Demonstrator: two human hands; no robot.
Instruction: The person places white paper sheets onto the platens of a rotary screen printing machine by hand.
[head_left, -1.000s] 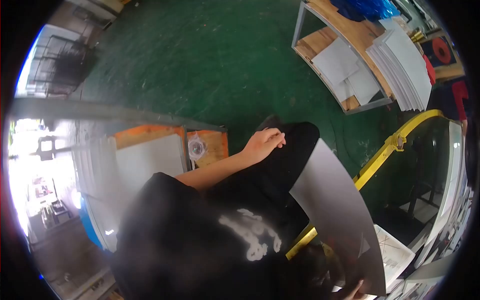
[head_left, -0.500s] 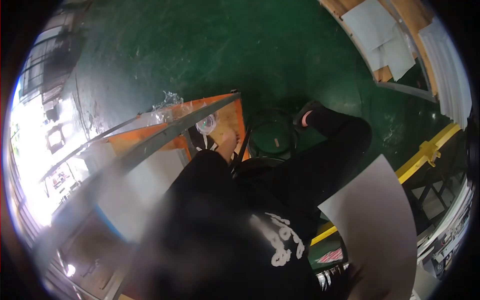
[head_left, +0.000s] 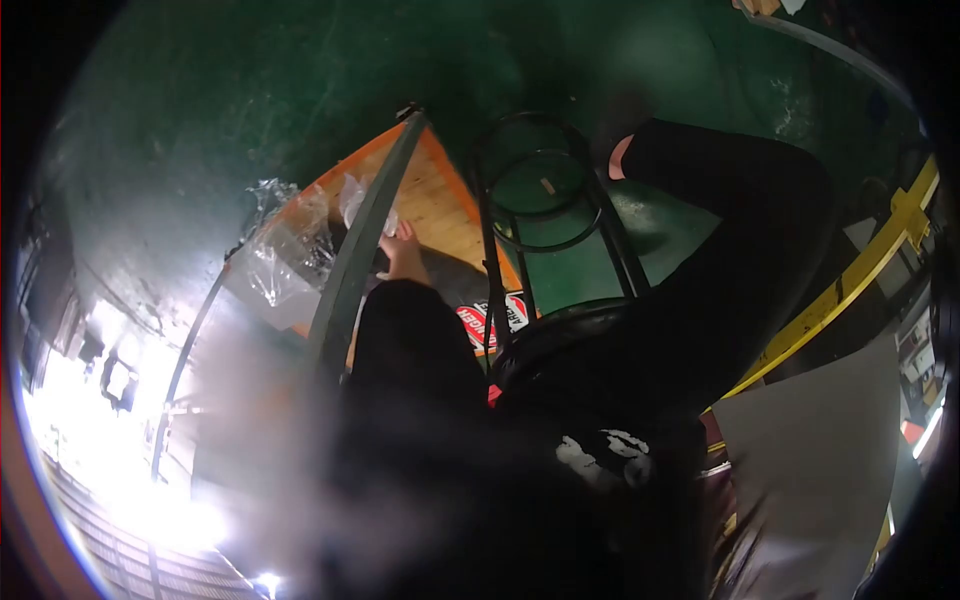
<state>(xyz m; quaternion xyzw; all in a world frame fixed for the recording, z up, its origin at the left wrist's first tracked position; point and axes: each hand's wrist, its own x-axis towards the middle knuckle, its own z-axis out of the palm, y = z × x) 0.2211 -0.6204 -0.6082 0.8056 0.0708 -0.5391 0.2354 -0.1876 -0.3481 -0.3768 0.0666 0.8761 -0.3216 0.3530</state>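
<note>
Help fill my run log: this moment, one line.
left hand: near clear plastic; grip: unclear; wooden board: beside hand; grey sheet: at right

One left grip, one black stool, one yellow rail and one grey sheet are currently showing.

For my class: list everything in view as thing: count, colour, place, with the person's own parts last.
floor: one, green, below everything
board: one, wood with orange edges, left of stool
grey bar: one, crossing board
plastic: uncountable, clear, around grey bar
sign: at least one, red, white, black, board's near end
stool: one, black, centre
yellow bar: one, right
sheet: one, grey, lower right
clothing: black, white print, centre to right
left hand: one, bare, beside plastic
right hand: not seen
</note>
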